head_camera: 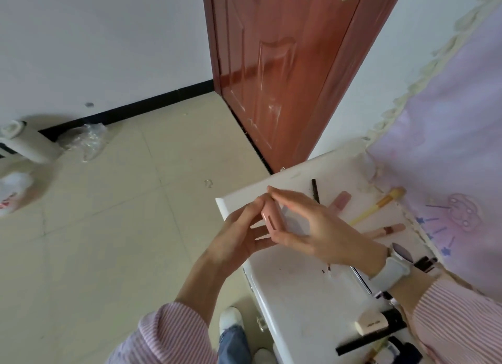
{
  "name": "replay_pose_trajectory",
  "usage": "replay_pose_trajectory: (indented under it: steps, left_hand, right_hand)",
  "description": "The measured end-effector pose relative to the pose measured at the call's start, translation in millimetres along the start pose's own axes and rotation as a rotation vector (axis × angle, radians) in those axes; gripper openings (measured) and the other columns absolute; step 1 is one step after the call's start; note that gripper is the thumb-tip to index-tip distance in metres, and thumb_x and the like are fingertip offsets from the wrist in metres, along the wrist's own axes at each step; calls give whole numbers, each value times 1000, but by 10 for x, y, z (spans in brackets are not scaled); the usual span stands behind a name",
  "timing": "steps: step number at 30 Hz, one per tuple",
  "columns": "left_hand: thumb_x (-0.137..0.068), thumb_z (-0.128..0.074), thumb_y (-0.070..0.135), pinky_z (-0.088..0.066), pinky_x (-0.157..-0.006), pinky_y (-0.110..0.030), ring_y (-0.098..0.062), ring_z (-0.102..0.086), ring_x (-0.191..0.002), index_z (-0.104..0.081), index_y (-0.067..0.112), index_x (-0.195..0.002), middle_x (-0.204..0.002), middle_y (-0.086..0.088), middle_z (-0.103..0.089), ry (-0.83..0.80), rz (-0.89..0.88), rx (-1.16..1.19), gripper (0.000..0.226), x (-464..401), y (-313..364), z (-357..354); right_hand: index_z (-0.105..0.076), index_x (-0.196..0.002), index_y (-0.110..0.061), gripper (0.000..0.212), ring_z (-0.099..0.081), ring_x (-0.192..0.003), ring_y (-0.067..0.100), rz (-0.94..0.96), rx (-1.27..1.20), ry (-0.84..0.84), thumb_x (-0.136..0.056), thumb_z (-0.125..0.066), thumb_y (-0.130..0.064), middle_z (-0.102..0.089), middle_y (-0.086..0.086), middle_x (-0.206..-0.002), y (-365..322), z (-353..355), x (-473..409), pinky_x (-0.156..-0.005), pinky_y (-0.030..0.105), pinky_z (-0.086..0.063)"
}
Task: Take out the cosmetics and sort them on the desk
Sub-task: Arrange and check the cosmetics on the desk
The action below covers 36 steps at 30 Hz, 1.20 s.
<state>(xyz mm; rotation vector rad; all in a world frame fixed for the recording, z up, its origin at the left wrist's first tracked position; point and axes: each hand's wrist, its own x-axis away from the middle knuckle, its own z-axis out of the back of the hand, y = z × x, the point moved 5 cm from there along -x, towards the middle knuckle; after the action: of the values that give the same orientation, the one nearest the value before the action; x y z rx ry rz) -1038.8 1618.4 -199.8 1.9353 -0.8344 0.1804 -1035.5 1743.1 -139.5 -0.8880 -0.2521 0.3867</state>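
A small pink cosmetic case (269,220) is held between both hands above the left end of the white desk (293,290). My left hand (241,236) cups it from below and the left. My right hand (312,228) pinches it from the right, thumb under, fingers over. Laid out on the desk behind them are a black pencil (315,190), a pink tube (341,199), a yellow-handled brush (380,204) and a pink lip gloss (388,230). More cosmetics lie at the near end: a white case (370,323), black items (375,338).
A lilac cloth (445,157) hangs along the desk's right side. A red-brown door (285,73) stands beyond the desk. Beige floor tiles (122,214) lie to the left, with a white cylinder (30,143) and plastic wrap (84,141) by the wall.
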Motion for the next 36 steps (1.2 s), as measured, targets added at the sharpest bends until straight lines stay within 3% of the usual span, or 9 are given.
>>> replay_pose_trajectory:
  steps: [4,12,16,20,24,26,28,32,36]
  left_hand:
    - [-84,-55,38,-54,-77,-38,-24,-64,-92,-56,3,-112,-99,-11,-63,37,-83,56,45,-88,103,73]
    - [-85,-58,38,-54,-75,-38,-28,-65,-98,-63,4,-107,-102,-14,-67,5,-129,71,42,-315,271,82]
    - [-81,-55,41,-55,-72,-39,-28,-67,-93,-72,14,-98,-97,-12,-69,4,-46,115,36,-492,274,30]
    - [-71,-54,41,-55,-67,-39,-33,-63,-93,-67,12,-100,-100,-18,-63,3,100,127,43,-731,285,-66]
    - [-88,-43,29,-56,-59,-39,-29,-65,-84,-71,15,-96,-94,-12,-67,83,184,72,33,-1079,314,-318]
    - [-93,-41,28,-56,-60,-34,-25,-65,-85,-72,20,-91,-93,-9,-67,140,137,-86,32,-1307,317,-459]
    - [-95,-40,30,-55,-72,-34,-26,-62,-96,-64,16,-109,-105,-11,-65,169,71,-339,31,-1540,300,-609]
    - [-91,-38,33,-39,-90,-38,-27,-50,-109,-54,17,-110,-100,-3,-59,185,-61,-1114,30,-1848,259,-854]
    - [-84,-43,28,-28,-97,-47,-31,-31,-122,-43,18,-130,-123,-6,-49,62,-97,-1444,47,-1916,143,-1029]
  right_hand:
    - [-58,-113,-21,28,-61,-92,19,-38,16,76,-89,-53,-33,-65,-4,-100,-48,-1,-199,-79,35,-47]
    - [-65,-111,-15,27,-62,-89,11,-14,75,142,-86,-57,-22,-70,-2,-94,10,193,-413,-81,24,-48]
    - [-69,-105,-16,22,-64,-72,1,-134,42,221,-87,-56,-16,-70,-9,-81,192,415,-442,-66,9,-47]
    - [-66,-90,-6,15,-60,-56,13,-254,198,358,-85,-52,-11,-64,4,-66,452,718,-397,-55,21,-44]
    - [-60,-81,1,19,-61,-57,28,-432,233,514,-90,-45,-7,-56,11,-63,823,1063,-227,-58,37,-50]
    - [-50,-70,-1,25,-59,-61,36,-511,264,552,-92,-42,-9,-52,14,-61,1013,1239,-145,-59,45,-47]
    - [-47,-67,-1,29,-56,-62,40,-581,293,582,-93,-39,-9,-52,20,-62,1164,1398,-88,-55,45,-43]
    - [-37,-57,-18,38,-31,-45,12,-615,413,660,-92,-41,-4,-33,-5,-49,1328,1576,-18,-49,26,-23]
    - [-62,-82,-3,24,-52,-61,26,-581,538,654,-94,-44,-14,-60,9,-69,1371,1603,-19,-55,30,-35]
